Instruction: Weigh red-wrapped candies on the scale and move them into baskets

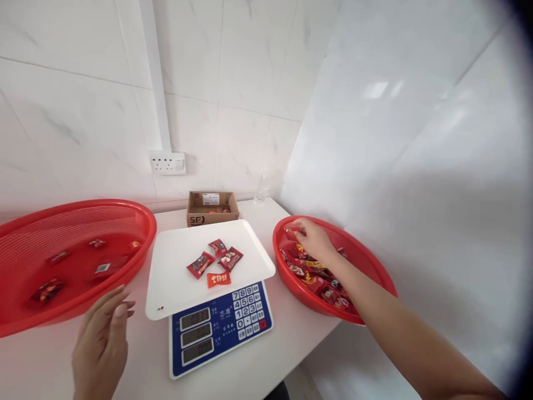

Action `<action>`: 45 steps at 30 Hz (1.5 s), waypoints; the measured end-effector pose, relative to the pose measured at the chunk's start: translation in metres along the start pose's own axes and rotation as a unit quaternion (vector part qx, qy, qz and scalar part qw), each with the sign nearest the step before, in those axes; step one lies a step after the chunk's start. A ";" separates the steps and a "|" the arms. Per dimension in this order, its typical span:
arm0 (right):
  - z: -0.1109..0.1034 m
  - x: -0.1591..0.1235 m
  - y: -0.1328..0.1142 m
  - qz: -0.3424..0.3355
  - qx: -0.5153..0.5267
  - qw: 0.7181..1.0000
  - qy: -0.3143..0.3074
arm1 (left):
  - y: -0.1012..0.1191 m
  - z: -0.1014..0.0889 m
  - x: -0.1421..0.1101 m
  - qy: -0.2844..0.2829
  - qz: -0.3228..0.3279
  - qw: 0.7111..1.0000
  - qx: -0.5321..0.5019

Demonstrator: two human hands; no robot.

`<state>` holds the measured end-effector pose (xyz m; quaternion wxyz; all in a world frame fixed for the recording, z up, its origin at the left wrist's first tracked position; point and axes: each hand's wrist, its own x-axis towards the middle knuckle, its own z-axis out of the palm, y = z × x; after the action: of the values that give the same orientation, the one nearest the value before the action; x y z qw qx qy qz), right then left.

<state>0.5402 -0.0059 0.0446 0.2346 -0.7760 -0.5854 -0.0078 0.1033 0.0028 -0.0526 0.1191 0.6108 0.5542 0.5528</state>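
My right hand point(312, 238) is over the right red basket point(377, 272), its fingers pinched on a small wrapped candy point(290, 230), blurred at the fingertips. Many red and yellow wrapped candies point(318, 272) lie below it in that basket. My left hand point(102, 344) is empty, fingers loosely bent and thumb apart, beside the scale and in front of the left red basket point(152, 228). On the white pan point(175, 278) of the digital scale point(225, 328) rest several wrapped candies point(230, 258), one of them a brighter orange-red point(219, 279).
Behind the scale stands an open cardboard box point(212, 214) with a few candies inside. A clear plastic bottle point(262, 188) is near the wall. The left basket holds a few scattered candies point(48, 290). A wall socket point(167, 163) is above the white table point(287, 339).
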 end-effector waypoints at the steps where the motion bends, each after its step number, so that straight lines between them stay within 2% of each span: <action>1: -0.002 -0.002 -0.012 -0.017 0.018 1.000 0.017 | 0.009 -0.002 0.000 -0.008 -0.010 1.000 0.001; 3: -0.002 -0.010 -0.039 -0.061 0.057 0.995 0.046 | 0.018 -0.003 -0.001 -0.018 -0.028 0.999 0.000; 6: 0.012 -0.027 -0.080 -0.167 0.128 0.975 0.076 | 0.020 -0.004 -0.001 -0.011 -0.037 0.999 -0.010; 10: 0.042 -0.049 -0.122 -0.269 0.185 0.944 0.045 | 0.019 -0.004 -0.002 -0.003 -0.036 0.999 -0.030; 14: 0.069 -0.058 -0.137 -0.318 0.166 0.933 -0.014 | 0.018 -0.005 -0.002 -0.005 -0.030 0.999 -0.033; 18: 0.079 -0.056 -0.133 -0.284 0.116 0.950 -0.051 | 0.018 -0.006 -0.003 -0.004 -0.019 0.999 -0.041; 21: 0.072 -0.056 -0.128 -0.264 0.164 0.948 -0.069 | 0.021 -0.008 -0.004 -0.006 -0.018 0.999 -0.047; 26: 0.056 -0.061 -0.112 -0.229 0.192 0.954 -0.001 | 0.023 -0.009 -0.004 0.000 -0.013 0.999 -0.045; 31: 0.041 -0.078 -0.074 -0.151 0.154 0.975 0.053 | 0.022 -0.009 -0.004 0.005 -0.013 0.999 -0.043; 37: 0.028 -0.099 -0.032 -0.055 0.072 0.994 0.068 | 0.025 -0.004 -0.007 0.003 -0.007 0.996 -0.088; 40: 0.028 -0.103 -0.027 -0.031 0.047 0.997 0.052 | 0.027 -0.002 -0.008 0.000 -0.021 0.995 -0.097; 45: 0.031 -0.102 -0.031 -0.052 0.037 0.996 0.060 | 0.026 0.000 -0.010 -0.003 -0.050 0.995 -0.090</action>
<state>0.4712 -0.0804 -0.0013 0.2972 -0.7333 -0.6099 -0.0445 0.1199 -0.0143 -0.0378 0.2024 0.5708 0.5318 0.5920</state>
